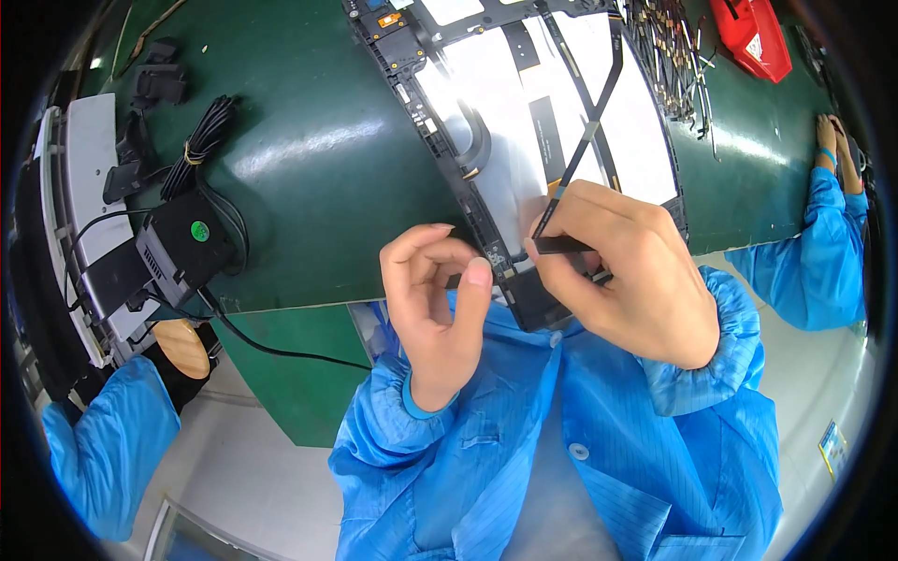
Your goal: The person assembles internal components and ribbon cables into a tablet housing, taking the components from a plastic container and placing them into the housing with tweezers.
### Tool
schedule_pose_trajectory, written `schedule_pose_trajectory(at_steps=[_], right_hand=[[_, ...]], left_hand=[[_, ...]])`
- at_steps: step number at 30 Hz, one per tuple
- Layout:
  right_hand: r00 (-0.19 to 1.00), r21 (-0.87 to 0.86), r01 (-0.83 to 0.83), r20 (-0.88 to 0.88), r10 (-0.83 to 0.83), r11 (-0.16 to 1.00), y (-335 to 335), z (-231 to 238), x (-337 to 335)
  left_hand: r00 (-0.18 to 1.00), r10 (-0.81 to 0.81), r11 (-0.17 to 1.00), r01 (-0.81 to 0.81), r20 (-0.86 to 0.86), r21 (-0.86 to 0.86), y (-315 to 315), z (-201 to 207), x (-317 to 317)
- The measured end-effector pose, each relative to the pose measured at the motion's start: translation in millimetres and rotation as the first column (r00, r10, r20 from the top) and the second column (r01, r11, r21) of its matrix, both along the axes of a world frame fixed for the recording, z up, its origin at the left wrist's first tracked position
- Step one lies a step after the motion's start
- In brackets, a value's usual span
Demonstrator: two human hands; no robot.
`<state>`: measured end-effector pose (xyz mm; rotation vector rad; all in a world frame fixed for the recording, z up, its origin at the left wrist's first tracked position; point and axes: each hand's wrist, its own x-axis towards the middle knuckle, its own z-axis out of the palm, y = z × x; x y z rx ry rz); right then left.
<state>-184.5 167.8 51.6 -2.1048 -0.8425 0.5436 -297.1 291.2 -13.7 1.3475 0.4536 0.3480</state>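
An opened tablet-like device with a black frame (pixel 479 210) and a bright silvery-white inner panel (pixel 496 103) lies at the bench's front edge. Across it slants a thin black flex cable (pixel 599 117), its near end at the fingertips of my right hand (pixel 636 271). Thumb and forefinger there are pinched together on the cable end; a short dark piece beneath them is partly hidden, and I cannot make out what it is. My left hand (pixel 435 309) is beside the frame's lower left edge, fingers loosely curled, thumb apart, nothing visible in it.
On the green bench (pixel 309 187), a black power adapter (pixel 187 238) with coiled cable (pixel 201 140) stands left. Many loose thin cables (pixel 669 56) and a red container (pixel 753 42) are at the far right. Co-workers' blue sleeves show at right (pixel 823 252) and left (pixel 112 449).
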Motion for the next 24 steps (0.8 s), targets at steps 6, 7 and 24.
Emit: schedule_pose_trajectory(at_steps=[6,7,24], right_hand=[[0.997,-0.034,-0.074,-0.029,0.073,0.997,1,5,4],[0.996,-0.036,-0.077,-0.048,0.075,0.996,2,6,4],[0.994,-0.048,-0.087,0.061,0.09,0.995,5,2,-1]], left_hand=[[0.997,-0.038,0.999,0.039,-0.061,0.011,5,0,-1],[0.996,-0.047,0.999,0.046,-0.071,-0.008,6,0,-2],[0.999,0.01,0.999,-0.008,-0.035,0.044,-3,-2,-9]])
